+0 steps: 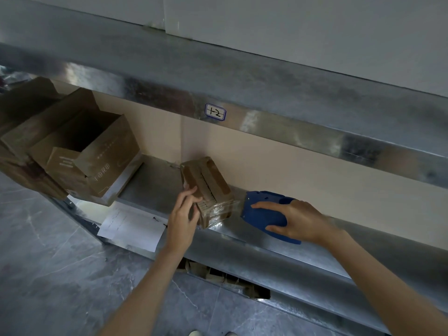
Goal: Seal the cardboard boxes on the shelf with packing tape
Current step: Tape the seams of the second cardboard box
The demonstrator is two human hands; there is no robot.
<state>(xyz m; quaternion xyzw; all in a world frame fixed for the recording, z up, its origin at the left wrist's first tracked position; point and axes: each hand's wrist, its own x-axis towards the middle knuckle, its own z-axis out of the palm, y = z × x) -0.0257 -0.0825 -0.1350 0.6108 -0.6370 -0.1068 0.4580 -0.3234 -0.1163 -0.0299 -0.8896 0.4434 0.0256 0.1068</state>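
A small cardboard box (206,183) stands on the metal shelf (155,187), its top flaps folded shut with a seam down the middle. Clear tape (225,209) stretches from its near right side to a blue tape dispenser (264,214). My left hand (184,214) holds the box's near left corner with curled fingers. My right hand (291,219) grips the dispenser just right of the box, thumb and fingers wrapped over its body.
Larger open cardboard boxes (92,154) sit stacked at the shelf's left end, hanging over the edge. A white paper sheet (132,226) hangs from the shelf front. An upper shelf beam (242,98) with a "1-2" label runs overhead. More cardboard shows on the lower level (225,277).
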